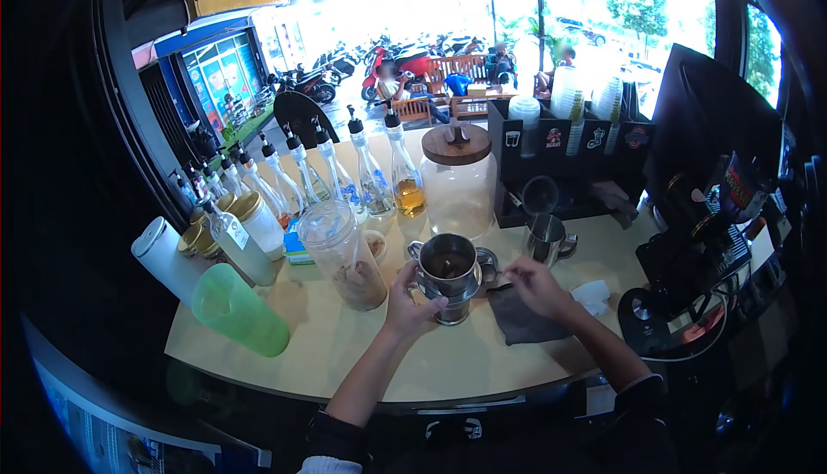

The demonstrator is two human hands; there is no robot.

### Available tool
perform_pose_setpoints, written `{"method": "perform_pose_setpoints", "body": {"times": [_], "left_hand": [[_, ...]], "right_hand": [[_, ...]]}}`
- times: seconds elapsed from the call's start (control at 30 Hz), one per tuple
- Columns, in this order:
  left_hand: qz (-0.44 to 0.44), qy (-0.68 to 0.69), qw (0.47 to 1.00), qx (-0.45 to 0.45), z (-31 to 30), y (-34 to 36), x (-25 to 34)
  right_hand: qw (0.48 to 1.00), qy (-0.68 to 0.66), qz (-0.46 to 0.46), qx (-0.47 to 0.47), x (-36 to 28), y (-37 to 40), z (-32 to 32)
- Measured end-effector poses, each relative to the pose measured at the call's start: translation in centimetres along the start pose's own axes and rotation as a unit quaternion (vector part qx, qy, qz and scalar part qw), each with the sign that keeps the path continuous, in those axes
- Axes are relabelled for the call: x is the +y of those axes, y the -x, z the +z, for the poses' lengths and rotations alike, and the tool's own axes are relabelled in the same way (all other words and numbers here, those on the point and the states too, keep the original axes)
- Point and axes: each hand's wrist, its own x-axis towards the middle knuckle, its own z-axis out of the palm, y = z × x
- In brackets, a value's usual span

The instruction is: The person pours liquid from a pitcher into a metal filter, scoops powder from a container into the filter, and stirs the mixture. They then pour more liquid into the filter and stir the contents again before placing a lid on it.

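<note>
Near the front middle of the counter stands a metal coffee dripper (447, 265) with dark contents, set on a small vessel (453, 310). My left hand (408, 303) is wrapped round its left side, thumb across the front. To the right of it, my right hand (537, 286) has its fingers pinched together beside the dripper's handle; what they hold, if anything, is too small to make out. Behind the handle shows a round metal piece (488, 260). A dark folded cloth (522, 317) lies beneath my right hand. Left of my left hand is a clear lidded canister (346, 260) with brown contents.
A green pitcher (241, 310) is at the counter's left. Several pump bottles (372, 173) line the back beside a wood-lidded glass jar (460, 185). Rightward are a metal pitcher (543, 240), black cup holder (568, 160), crumpled white tissue (592, 296) and black equipment (680, 259).
</note>
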Motion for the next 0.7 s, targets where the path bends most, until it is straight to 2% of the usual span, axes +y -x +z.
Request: {"method": "perform_pose_setpoints", "body": {"times": [0.03, 0.07, 0.13, 0.17, 0.23, 0.37, 0.43, 0.5, 0.57, 0.7], "left_hand": [[0.000, -0.001, 1.000, -0.001, 0.0, 0.0, 0.1], [-0.001, -0.001, 1.000, 0.001, 0.1, 0.0, 0.2], [0.000, -0.001, 1.000, 0.005, 0.1, -0.1, 0.3], [0.004, 0.006, 1.000, 0.003, 0.1, -0.1, 0.3], [0.007, 0.013, 1.000, 0.005, 0.1, 0.0, 0.3], [0.002, 0.002, 1.000, 0.007, 0.1, 0.0, 0.1], [0.009, 0.006, 1.000, 0.015, 0.2, 0.0, 0.2], [0.012, -0.003, 1.000, 0.004, 0.2, -0.1, 0.6], [0.014, -0.004, 1.000, 0.005, 0.2, -0.1, 0.6], [0.015, -0.009, 1.000, 0.001, 0.0, -0.1, 0.2]], "right_hand": [[0.996, -0.019, 0.020, 0.081, 0.1, -0.2, 0.0], [0.996, -0.019, 0.020, 0.082, 0.0, -0.5, -0.4], [0.964, -0.166, 0.071, 0.193, -1.4, -1.8, -2.1], [0.965, -0.165, 0.070, 0.192, -2.6, -2.6, -3.0], [0.940, -0.212, -0.021, 0.267, -6.0, -4.3, -4.0], [0.967, -0.149, -0.056, 0.200, -10.6, -6.0, -3.7], [0.992, 0.013, -0.097, 0.078, -12.3, -6.9, -3.3], [0.994, 0.009, -0.105, 0.043, -12.3, -7.6, -2.9], [0.995, -0.006, -0.092, -0.033, -12.6, -8.0, -3.0], [0.992, 0.060, -0.110, -0.033, -12.5, -8.8, -3.3]]}}
